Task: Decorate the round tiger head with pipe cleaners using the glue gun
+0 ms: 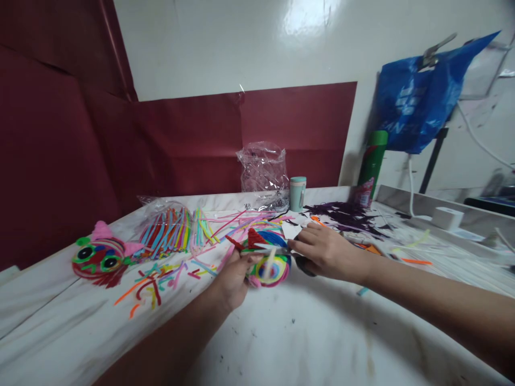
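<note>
My left hand (pixel 233 276) is closed around a round, multicoloured pipe-cleaner figure (pixel 270 262) with red ears, held just above the white table (pixel 314 332). My right hand (pixel 324 249) is closed on a pair of scissors (pixel 277 249) whose blades reach across the figure's top. A pale pipe-cleaner piece sticks out near the blades, blurred. Both hands meet at the table's middle.
A finished red figure with green eyes and pink ears (pixel 100 257) lies at the left. A bag of coloured pipe cleaners (pixel 169 228) and loose cut bits (pixel 156 281) lie behind. A clear plastic bag (pixel 263 171), a teal cup (pixel 298 193), purple scraps (pixel 346 214), a green can (pixel 372 161).
</note>
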The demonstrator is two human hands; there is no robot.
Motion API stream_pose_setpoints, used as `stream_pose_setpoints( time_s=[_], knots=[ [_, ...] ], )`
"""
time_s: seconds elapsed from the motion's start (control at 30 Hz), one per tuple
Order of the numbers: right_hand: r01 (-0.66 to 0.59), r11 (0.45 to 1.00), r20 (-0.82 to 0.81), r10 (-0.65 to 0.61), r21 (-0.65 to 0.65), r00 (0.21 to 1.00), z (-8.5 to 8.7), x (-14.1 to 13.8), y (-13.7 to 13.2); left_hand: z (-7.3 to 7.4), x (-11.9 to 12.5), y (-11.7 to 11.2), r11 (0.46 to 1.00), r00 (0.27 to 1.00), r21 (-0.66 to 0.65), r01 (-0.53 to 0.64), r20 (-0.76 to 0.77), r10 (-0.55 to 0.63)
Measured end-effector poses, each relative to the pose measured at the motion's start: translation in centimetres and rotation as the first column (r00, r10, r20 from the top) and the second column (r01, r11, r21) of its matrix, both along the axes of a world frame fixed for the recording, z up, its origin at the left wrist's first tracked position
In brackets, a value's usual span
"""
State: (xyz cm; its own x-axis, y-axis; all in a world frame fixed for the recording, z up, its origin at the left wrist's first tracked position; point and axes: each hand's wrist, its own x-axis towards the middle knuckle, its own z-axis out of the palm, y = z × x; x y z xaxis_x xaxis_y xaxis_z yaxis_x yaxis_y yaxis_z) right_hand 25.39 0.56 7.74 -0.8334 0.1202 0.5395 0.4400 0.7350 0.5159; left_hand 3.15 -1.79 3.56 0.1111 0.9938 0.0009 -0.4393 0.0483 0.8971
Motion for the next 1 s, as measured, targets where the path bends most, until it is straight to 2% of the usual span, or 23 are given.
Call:
stream_pose_setpoints(
  time_s=[0.07, 0.1, 0.13, 0.17, 0.2, 0.23, 0.3, 0.4, 0.53, 0.63, 0.7, 0.77, 0.83, 0.93, 1.0],
  knots=[
    [0.073, 0.988, -0.082, -0.085, -0.138, 0.993, -0.6, 1.3, 0.8, -0.1, -0.2, 0.4, 0.999, 0.998, 0.003, -0.055, -0.006, 0.055],
    [0.162, 0.958, -0.105, -0.191, -0.237, 0.976, -1.0, 2.1, 1.4, -0.1, -0.3, 0.5, 0.996, 0.996, 0.006, -0.089, -0.008, 0.089],
    [0.280, 0.896, -0.102, -0.332, -0.344, 0.938, -1.5, 2.9, 2.0, -0.2, -0.3, 0.6, 0.992, 0.992, 0.011, -0.129, -0.006, 0.129],
    [0.416, 0.791, -0.059, -0.491, -0.449, 0.869, -1.9, 3.7, 2.7, -0.1, -0.4, 0.7, 0.986, 0.986, 0.021, -0.168, 0.000, 0.168],
    [0.538, 0.657, 0.008, -0.630, -0.529, 0.776, -2.4, 4.5, 3.5, 0.0, -0.4, 0.7, 0.980, 0.981, 0.033, -0.195, 0.009, 0.195],
    [0.589, 0.585, 0.047, -0.686, -0.558, 0.726, -2.7, 5.2, 4.3, 0.1, -0.3, 0.7, 0.977, 0.978, 0.045, -0.208, 0.018, 0.208],
    [0.640, 0.500, 0.097, -0.740, -0.584, 0.666, -3.4, 6.4, 5.7, 0.3, -0.2, 0.5, 0.975, 0.976, 0.058, -0.215, 0.029, 0.214],
    [0.665, 0.439, 0.127, -0.771, -0.604, 0.624, -4.0, 7.1, 7.4, 0.5, -0.1, 0.3, 0.979, 0.981, 0.061, -0.194, 0.038, 0.192],
    [0.689, 0.321, 0.202, -0.801, -0.650, 0.563, -5.2, 6.9, 8.8, 0.4, -0.1, 0.4, 0.985, 0.991, 0.109, -0.131, 0.048, 0.126],
    [0.683, 0.222, 0.281, -0.791, -0.696, 0.543, -5.9, 6.8, 9.4, 0.2, -0.2, 0.5, 0.985, 0.993, 0.132, -0.109, 0.050, 0.104],
    [0.657, 0.170, 0.317, -0.770, -0.734, 0.554, -5.6, 7.0, 9.5, 0.2, -0.2, 0.5, 0.983, 0.992, 0.138, -0.122, 0.060, 0.114],
    [0.614, 0.153, 0.305, -0.760, -0.774, 0.573, -4.7, 7.1, 9.3, 0.1, -0.2, 0.5, 0.982, 0.991, 0.138, -0.128, 0.054, 0.122],
    [0.559, 0.203, 0.211, -0.781, -0.804, 0.588, -3.4, 6.8, 8.6, 0.1, -0.1, 0.4, 0.980, 0.990, 0.143, -0.135, 0.045, 0.130],
    [0.438, 0.395, -0.052, -0.787, -0.807, 0.615, -1.8, 4.6, 6.1, 0.1, 0.0, 0.3, 0.970, 0.985, 0.168, -0.174, 0.035, 0.171],
    [0.321, 0.513, -0.194, -0.718, -0.796, 0.668, -1.5, 2.0, 3.9, 0.0, 0.0, 0.2, 0.962, 0.981, 0.194, -0.193, 0.010, 0.194]
  ],
)
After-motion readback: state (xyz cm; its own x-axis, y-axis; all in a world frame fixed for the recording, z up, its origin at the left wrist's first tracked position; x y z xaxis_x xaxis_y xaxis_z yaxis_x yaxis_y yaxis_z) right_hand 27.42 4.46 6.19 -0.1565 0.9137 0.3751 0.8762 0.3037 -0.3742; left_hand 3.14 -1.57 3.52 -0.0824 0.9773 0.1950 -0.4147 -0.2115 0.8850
